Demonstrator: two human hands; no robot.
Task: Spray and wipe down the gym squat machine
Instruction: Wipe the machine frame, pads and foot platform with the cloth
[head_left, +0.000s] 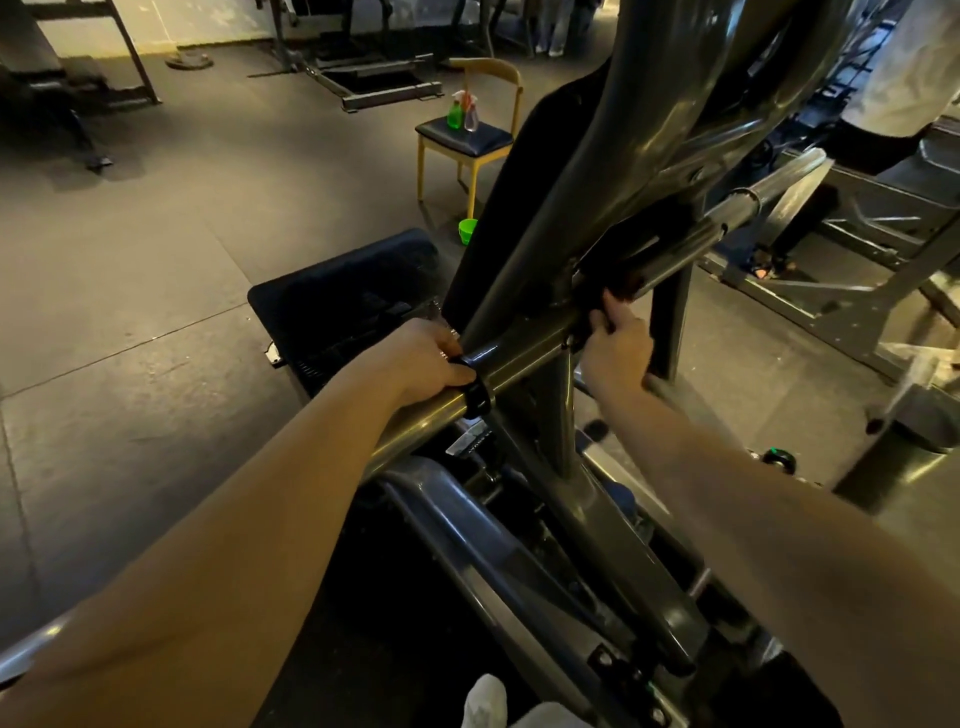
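Squat machine (654, 119) was seen centre frame. Its crossbar (524, 356) was clenched by left hand (426, 364), fingers wrapped round. Dark cloth (618, 265) was grasped by right hand (621, 338) at frame joint. Spray bottles (462, 111) were set on chair (467, 143) behind.

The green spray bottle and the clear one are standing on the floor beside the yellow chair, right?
Not quite. The green spray bottle and the clear one are standing on the dark seat of the yellow chair, not on the floor beside it. The head view shows them there. What sits on the floor by the chair is a green bowl.
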